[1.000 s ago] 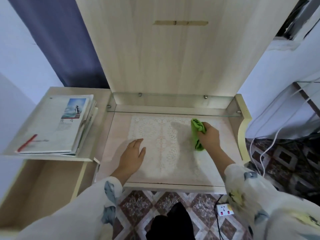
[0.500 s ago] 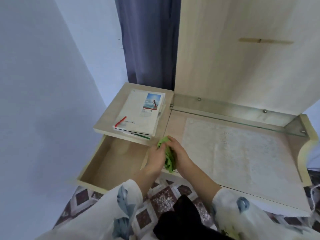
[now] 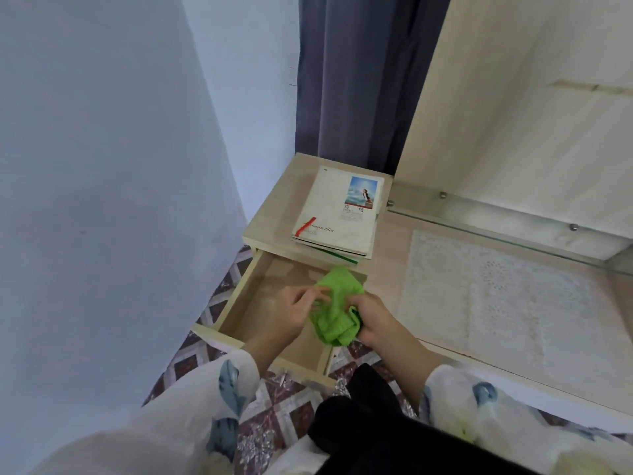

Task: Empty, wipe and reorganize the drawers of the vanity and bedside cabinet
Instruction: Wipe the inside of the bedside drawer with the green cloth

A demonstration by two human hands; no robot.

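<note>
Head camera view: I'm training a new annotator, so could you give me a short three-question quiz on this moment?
1. True or false: the drawer is pushed shut.
2. What do the left hand and the right hand hold over the drawer? A) green cloth B) a book C) the lace mat
3. Fill in: the stack of books lies on top of the ____.
Key: 1 false; 2 A; 3 bedside cabinet.
</note>
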